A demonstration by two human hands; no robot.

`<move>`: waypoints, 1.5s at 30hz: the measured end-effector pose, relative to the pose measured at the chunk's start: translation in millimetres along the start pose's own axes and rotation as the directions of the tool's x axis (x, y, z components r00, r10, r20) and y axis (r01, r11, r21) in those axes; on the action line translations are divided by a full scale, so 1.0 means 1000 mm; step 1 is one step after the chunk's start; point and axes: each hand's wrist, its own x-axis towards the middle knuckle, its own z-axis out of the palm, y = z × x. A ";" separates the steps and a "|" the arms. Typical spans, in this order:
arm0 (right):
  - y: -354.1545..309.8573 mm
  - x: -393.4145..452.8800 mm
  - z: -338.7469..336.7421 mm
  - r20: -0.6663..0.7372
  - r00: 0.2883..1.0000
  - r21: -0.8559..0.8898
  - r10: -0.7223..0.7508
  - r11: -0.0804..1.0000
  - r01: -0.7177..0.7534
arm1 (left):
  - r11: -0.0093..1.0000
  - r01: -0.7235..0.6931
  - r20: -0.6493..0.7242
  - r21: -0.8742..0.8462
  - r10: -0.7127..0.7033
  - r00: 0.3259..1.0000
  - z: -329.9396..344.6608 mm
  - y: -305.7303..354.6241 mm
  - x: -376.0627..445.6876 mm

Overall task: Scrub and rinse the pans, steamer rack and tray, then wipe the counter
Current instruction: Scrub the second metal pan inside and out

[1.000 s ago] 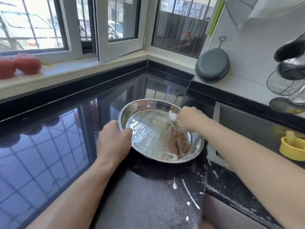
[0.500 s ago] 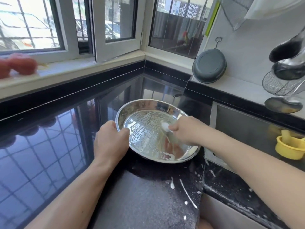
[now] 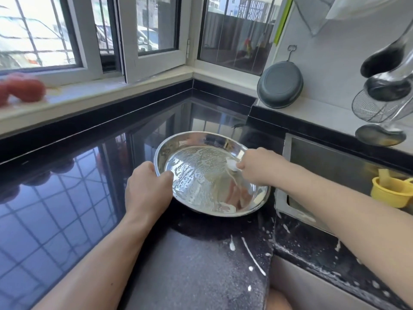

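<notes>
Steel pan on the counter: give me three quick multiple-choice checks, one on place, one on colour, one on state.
1. Where is the steel pan?
A. in the sink
B. on the black counter, beside the sink
C. on the windowsill

2. What colour is the cup in the sink?
A. yellow
B. blue
C. red

3. What is the pan's inside like?
A. dry
B. full of water
C. streaked with suds

Answers: B, it sits on the dark top, left hand gripping its rim; A, it is plainly yellow; C, white foam streaks its base where the right hand scrubs.
</notes>
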 end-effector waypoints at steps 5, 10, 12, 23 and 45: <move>-0.009 -0.019 0.002 0.104 0.988 0.023 -0.116 0.993 0.114 | 1.000 0.001 -0.009 0.010 -0.001 1.000 0.000 0.001 -0.001; 0.011 -0.005 -0.007 0.003 0.998 -0.053 0.068 0.996 -0.068 | 1.000 0.005 -0.002 -0.014 -0.005 1.000 0.001 -0.001 0.000; 0.006 -0.006 -0.004 0.041 0.999 -0.094 0.021 0.995 -0.017 | 1.000 0.006 -0.002 -0.018 -0.006 1.000 0.000 -0.001 0.000; 0.000 -0.015 -0.007 0.083 0.994 -0.083 -0.071 0.994 0.078 | 1.000 0.012 -0.005 -0.015 -0.012 1.000 0.000 0.000 -0.001; 0.006 -0.035 -0.028 0.374 0.924 -0.114 -0.077 0.985 0.129 | 1.000 0.003 -0.027 0.026 -0.002 1.000 0.001 -0.001 -0.001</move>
